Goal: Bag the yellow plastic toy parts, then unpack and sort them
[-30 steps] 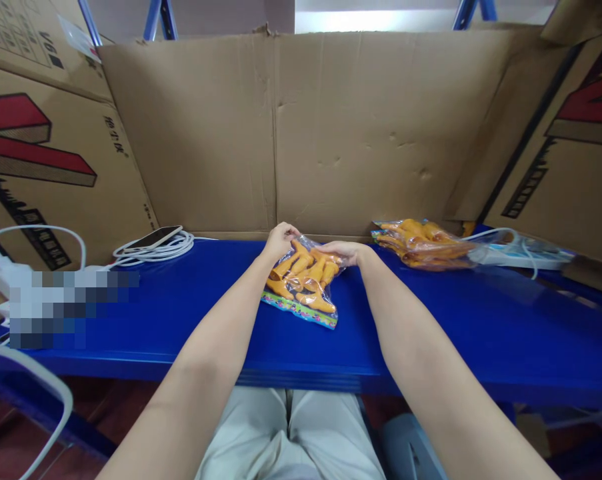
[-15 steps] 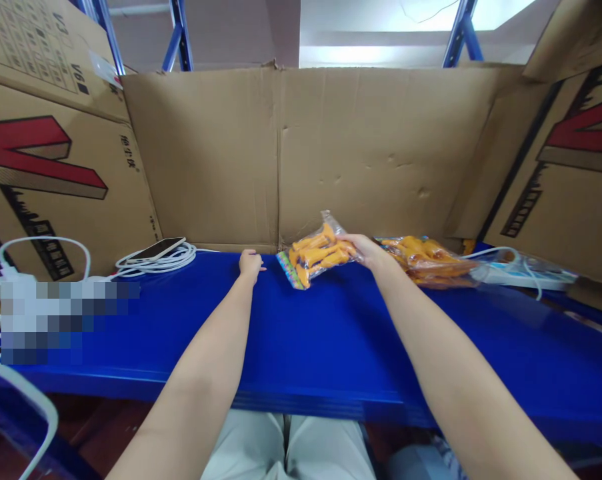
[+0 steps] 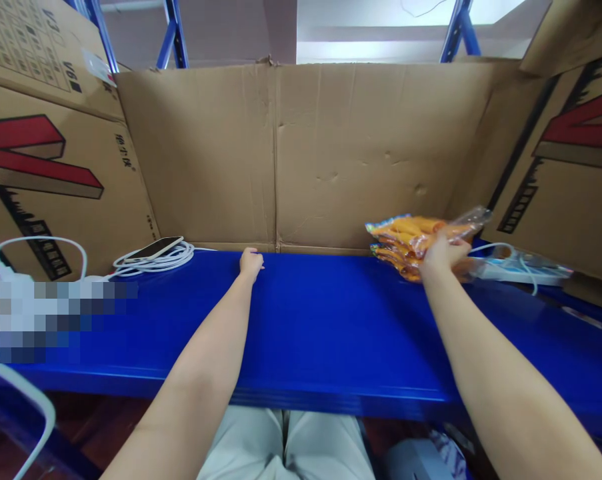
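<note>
My right hand (image 3: pixel 441 252) grips a clear plastic bag of orange plastic pieces (image 3: pixel 405 230) with a colourful printed edge at its left. A second bag of the same orange pieces (image 3: pixel 391 257) lies directly under it, on the right part of the blue shelf (image 3: pixel 325 320). The clear end of the upper bag sticks up behind my fingers, and part of both bags is hidden by my hand. Toward the back of the shelf, left of the middle, my left hand (image 3: pixel 251 265) rests with its fingers curled in and nothing visible in it.
A cardboard panel (image 3: pixel 361 153) closes off the back, with printed cartons at left (image 3: pixel 45 153) and right (image 3: pixel 575 180). A phone (image 3: pixel 158 248) lies on a coiled white cable (image 3: pixel 175 260). A white power strip (image 3: pixel 525 272) with a cable lies right of the bags.
My right hand has carried its bag from the middle to the right and brought it onto the other bag. My left hand stays in nearly the same place.
</note>
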